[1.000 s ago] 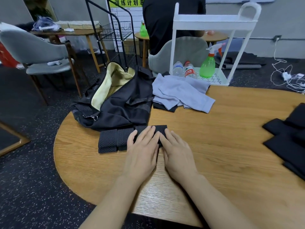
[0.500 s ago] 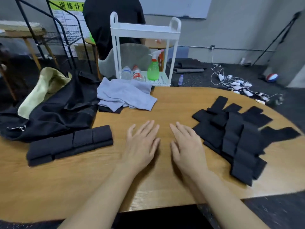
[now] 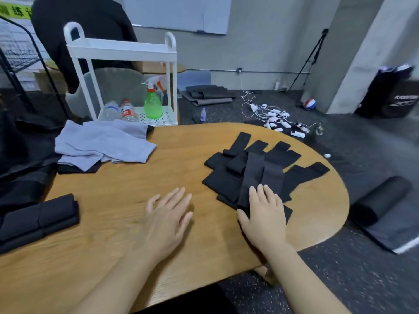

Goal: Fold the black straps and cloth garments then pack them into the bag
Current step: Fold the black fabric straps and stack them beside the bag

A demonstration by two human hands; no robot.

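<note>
While folded straps (image 3: pixel 38 218) sit stacked, our right hand (image 3: pixel 265 214) lies flat on the unfolded pile (image 3: pixel 260 168); left hand (image 3: pixel 167 218) spread; nothing visibly packed.

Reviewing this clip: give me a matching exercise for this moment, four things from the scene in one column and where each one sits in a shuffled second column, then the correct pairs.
Things
1. spray bottle
2. right hand
3. grey cloth
4. folded straps

Places
A. at the table's near left edge
B. on the bottom shelf of the white cart
C. resting on the near end of the loose pile of straps
D. at the far left of the table, beside the black bag

Pairs: 1-B, 2-C, 3-D, 4-A
</note>
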